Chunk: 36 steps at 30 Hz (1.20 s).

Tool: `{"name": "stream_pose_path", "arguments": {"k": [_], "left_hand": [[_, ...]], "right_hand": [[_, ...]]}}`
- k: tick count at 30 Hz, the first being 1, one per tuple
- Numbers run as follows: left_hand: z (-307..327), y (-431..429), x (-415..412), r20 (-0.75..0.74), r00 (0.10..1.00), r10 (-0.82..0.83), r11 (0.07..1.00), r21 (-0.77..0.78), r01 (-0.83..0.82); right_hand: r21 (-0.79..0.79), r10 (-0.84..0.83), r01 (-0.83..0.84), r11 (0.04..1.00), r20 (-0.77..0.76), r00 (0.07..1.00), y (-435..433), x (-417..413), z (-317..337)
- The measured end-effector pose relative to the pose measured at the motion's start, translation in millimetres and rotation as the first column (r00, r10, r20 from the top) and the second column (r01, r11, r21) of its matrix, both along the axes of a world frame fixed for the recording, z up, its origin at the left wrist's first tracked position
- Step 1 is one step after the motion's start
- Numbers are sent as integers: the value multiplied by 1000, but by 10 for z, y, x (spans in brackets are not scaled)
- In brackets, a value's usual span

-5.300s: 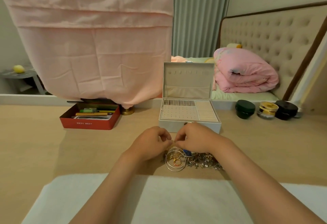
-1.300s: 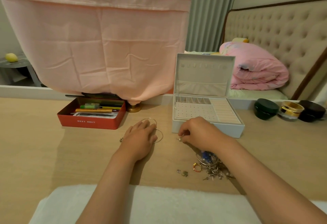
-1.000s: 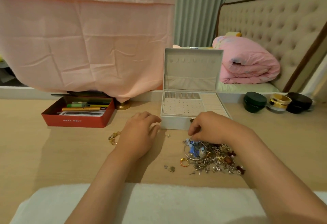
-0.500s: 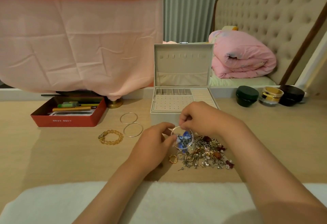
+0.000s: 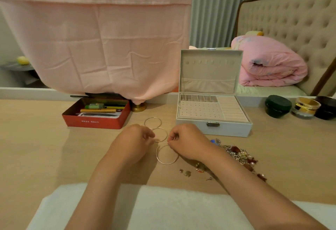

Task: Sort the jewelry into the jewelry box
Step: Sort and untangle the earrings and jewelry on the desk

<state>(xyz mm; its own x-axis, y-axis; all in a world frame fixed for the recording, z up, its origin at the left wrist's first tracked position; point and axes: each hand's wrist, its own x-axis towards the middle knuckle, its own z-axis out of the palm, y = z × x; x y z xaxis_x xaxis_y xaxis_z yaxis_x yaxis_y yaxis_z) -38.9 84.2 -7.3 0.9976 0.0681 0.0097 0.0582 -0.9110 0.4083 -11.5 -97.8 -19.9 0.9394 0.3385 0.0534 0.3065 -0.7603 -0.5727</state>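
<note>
The open white jewelry box (image 5: pixel 229 129) stands on the wooden table, its lid upright and its trays bare. My right hand (image 5: pixel 187 140) pinches the far rim of a thin gold bangle (image 5: pixel 166 162), which lies flat on the table just left of the hand. Two more bangles lie beyond it, the middle bangle (image 5: pixel 162 129) and the far bangle (image 5: pixel 153 118). My left hand (image 5: pixel 134 138) is curled with its fingertips at the middle bangle's edge; I cannot tell if it grips the rim. A heap of mixed jewelry (image 5: pixel 238 154) sits behind my right wrist. A few small earrings (image 5: pixel 185 172) lie loose nearby.
A red tin of pens (image 5: pixel 96 120) sits at the back left. A green jar (image 5: pixel 278 106), a gold jar (image 5: pixel 305 107) and a black jar (image 5: pixel 327 108) stand at the back right. A pink cloth (image 5: pixel 101 38) hangs behind. A white towel (image 5: pixel 145 211) covers the near edge.
My right hand has drawn a third bangle out of the heap and brought it left, beside the other two. My left hand has shifted left and now hides the beaded bracelet.
</note>
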Motion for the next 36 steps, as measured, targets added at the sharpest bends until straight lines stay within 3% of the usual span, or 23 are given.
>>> {"name": "stream_pose_path", "arguments": {"k": [4, 7, 11, 15, 20, 26, 31, 36], "left_hand": [[-17, 177, 68, -119, 990, 70, 993, 103, -57], [-115, 202, 90, -88, 996, 28, 994, 105, -18], [-190, 254, 125, 11, 1000, 8, 999, -38, -8], [-222, 313, 162, -15, 999, -30, 992, -121, 28], [-241, 386, 177, -28, 997, -67, 998, 10, 68], [-254, 396, 223, -49, 995, -81, 991, 98, 86], [-153, 192, 168, 203, 977, -64, 992, 116, 41], [-48, -305, -20, 266, 935, -235, 966, -40, 254]], "right_hand": [[-94, -6, 9, 995, 30, 1000, 229, 57, -51], [-125, 14, -6, 992, 65, 998, 359, 92, -34], [-131, 7, -1, 991, 50, 999, 514, 189, -21], [-128, -11, 18, 992, 58, 998, 650, 277, -36], [-254, 1, 25, 967, 99, 995, 657, 365, -132], [-286, 62, -38, 958, 76, 995, 477, 340, -23], [-187, 125, -121, 975, 5, 992, -1, 99, 398], [-242, 92, -113, 964, -95, 991, -696, -31, 630]]}}
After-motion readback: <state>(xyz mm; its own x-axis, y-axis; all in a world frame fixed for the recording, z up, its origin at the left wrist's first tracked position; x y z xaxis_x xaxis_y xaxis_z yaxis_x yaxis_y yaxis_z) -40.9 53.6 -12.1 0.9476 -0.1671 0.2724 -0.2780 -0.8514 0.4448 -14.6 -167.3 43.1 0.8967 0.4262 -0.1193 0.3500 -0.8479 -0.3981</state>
